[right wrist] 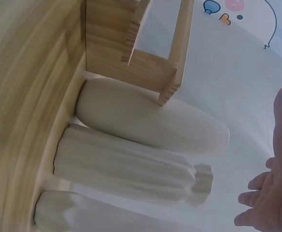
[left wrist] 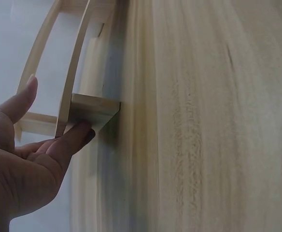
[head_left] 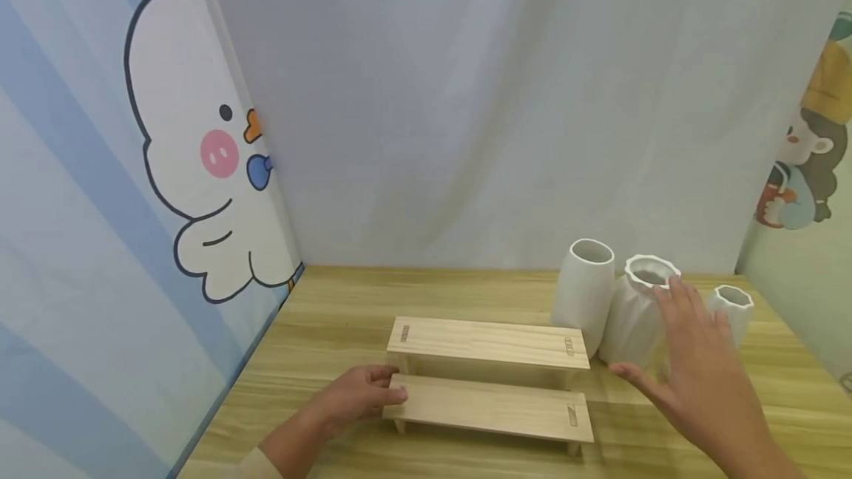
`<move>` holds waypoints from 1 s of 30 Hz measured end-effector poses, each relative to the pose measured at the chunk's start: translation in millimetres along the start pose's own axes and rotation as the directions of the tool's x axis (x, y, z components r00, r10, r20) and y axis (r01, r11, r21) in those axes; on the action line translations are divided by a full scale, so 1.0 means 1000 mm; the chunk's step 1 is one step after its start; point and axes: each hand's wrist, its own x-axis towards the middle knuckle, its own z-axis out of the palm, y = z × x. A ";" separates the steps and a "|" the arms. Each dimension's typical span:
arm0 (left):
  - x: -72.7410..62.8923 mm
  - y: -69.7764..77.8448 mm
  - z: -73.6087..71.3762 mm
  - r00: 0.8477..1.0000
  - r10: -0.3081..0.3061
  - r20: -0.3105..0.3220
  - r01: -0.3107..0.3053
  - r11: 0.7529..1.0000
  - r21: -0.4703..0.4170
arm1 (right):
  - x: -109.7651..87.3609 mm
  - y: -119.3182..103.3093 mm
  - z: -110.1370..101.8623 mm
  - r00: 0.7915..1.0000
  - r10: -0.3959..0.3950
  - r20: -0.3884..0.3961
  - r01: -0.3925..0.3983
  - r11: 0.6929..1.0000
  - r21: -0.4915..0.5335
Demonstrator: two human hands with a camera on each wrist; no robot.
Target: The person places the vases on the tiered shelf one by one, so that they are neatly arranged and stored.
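Observation:
A pale two-tier wooden stand [head_left: 489, 342] sits on the table. My left hand [head_left: 362, 392] grips the left end of its lower step [head_left: 492, 409], thumb on top and fingers beneath the board; in the left wrist view, that end of the stand [left wrist: 69, 87] shows between thumb and fingers. With fingers spread, my right hand [head_left: 705, 368] hovers over the white vases, holding nothing. A tall smooth vase [head_left: 580, 290] stands by the stand's right end. Beside it is a ribbed vase [head_left: 629, 316] with a wavy rim, partly covered by the hand, then a smaller vase [head_left: 732, 305].
The wooden table [head_left: 319, 316] runs back to a pale grey curtain [head_left: 433, 109]. On the left hangs a blue striped cloth [head_left: 66, 257] with a cartoon duck. A pale green cloth [head_left: 792, 272] with a cartoon figure borders the right side.

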 end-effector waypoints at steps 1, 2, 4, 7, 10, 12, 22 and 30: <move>0.001 -0.001 0.000 1.000 0.010 0.008 -0.009 1.000 -0.015 | 0.001 0.003 -0.003 1.000 0.004 -0.015 -0.005 1.000 -0.003; 0.002 -0.001 0.001 1.000 0.015 0.014 -0.015 0.999 -0.030 | 0.002 0.006 -0.006 0.999 0.010 -0.031 -0.010 1.000 0.000; 0.005 -0.003 0.001 1.000 0.015 0.020 -0.014 0.999 -0.048 | 0.005 0.012 -0.013 0.998 0.030 -0.059 -0.029 0.999 0.016; 0.006 -0.005 0.002 1.000 0.004 0.019 -0.003 0.999 -0.053 | 0.009 0.020 -0.023 0.994 0.091 -0.066 -0.088 0.995 0.051; 0.006 -0.006 0.003 1.000 -0.004 0.011 0.005 0.999 -0.037 | 0.012 0.029 -0.034 0.984 0.171 -0.055 -0.164 0.980 0.117; 0.005 -0.006 0.004 1.000 -0.011 -0.002 0.011 1.000 -0.012 | 0.014 0.034 -0.040 0.975 0.221 -0.037 -0.213 0.965 0.150; 0.001 -0.011 0.001 0.999 -0.022 -0.024 0.021 0.999 -0.047 | 0.027 0.069 -0.048 0.924 0.375 0.073 -0.379 0.879 0.288; 0.002 -0.010 0.003 1.000 -0.007 0.010 0.008 0.996 -0.090 | 0.025 0.097 -0.038 0.900 0.407 0.157 -0.432 0.782 0.449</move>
